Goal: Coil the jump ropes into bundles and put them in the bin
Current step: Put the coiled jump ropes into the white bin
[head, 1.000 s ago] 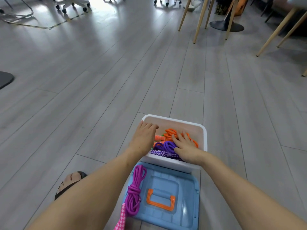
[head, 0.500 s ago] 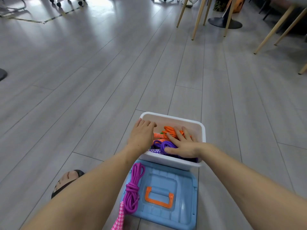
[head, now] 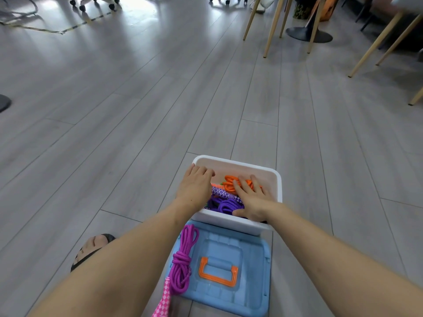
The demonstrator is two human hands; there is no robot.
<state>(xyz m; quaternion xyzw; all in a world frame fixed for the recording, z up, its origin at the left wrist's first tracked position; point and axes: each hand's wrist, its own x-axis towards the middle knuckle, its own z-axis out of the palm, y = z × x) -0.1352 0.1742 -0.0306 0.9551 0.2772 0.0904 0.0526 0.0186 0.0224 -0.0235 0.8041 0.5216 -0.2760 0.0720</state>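
Observation:
A white bin (head: 278,179) stands on the grey floor in front of me. Inside it lie an orange rope bundle (head: 230,183) and a purple rope bundle (head: 223,205) with a patterned handle. My left hand (head: 194,185) rests on the bin's left rim, fingers curled over the edge. My right hand (head: 251,200) lies flat inside the bin, fingers spread, pressing on the ropes. A coiled magenta rope bundle (head: 182,264) with a pink patterned handle lies on the left side of the blue lid (head: 251,259), just in front of the bin.
The blue lid has an orange handle (head: 217,274). My sandalled foot (head: 91,248) is on the floor at the lower left. Wooden chair legs (head: 272,26) and a round black table base (head: 309,36) stand at the back right; wheeled chair bases (head: 96,2) at the back left.
My right hand has slid from the purple rope toward the orange one, deeper into the bin. The left hand stays on the rim.

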